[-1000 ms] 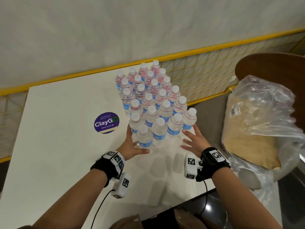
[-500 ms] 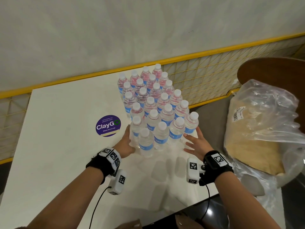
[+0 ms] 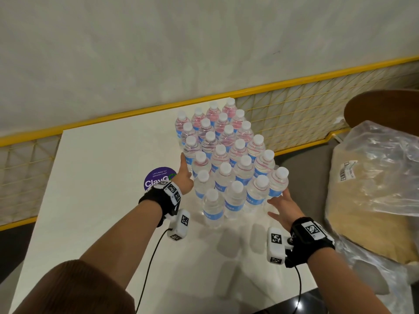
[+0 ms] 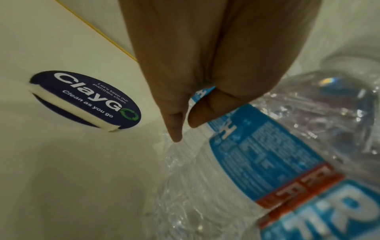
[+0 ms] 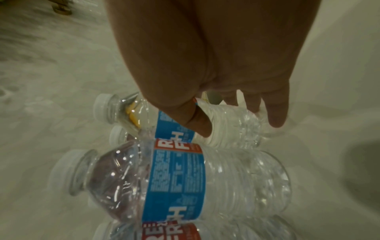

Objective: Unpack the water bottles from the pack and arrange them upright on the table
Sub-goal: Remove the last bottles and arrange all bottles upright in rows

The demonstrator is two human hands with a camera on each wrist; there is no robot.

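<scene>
A block of water bottles (image 3: 226,159) stands upright on the white table (image 3: 95,200), running from the far edge towards the near right corner; the caps are white and the labels blue. The rows overlap, so the bases of the inner bottles are hidden and the count is hard to fix.

The left hand (image 3: 184,177) lies flat along the left flank of the block, fingers (image 3: 182,160) straight and together, pressing the side of a bottle; in the left wrist view the palm fills the upper frame, the thumb rests on a blue label, and the fingers themselves are out of sight.

The right hand (image 3: 283,207) is at the near right corner of the block, fingers (image 5: 275,110) spread and nearly straight against the lower body of the corner bottle (image 3: 277,184), the thumb touching just below its label. The bottle's base is hidden behind the fingers.

A round purple ClayGo sticker (image 3: 159,177) on the table is half covered by the left wrist. Right of the table sits a crumpled clear plastic bag (image 3: 374,177) with tan contents, cut off by the frame edge.
</scene>
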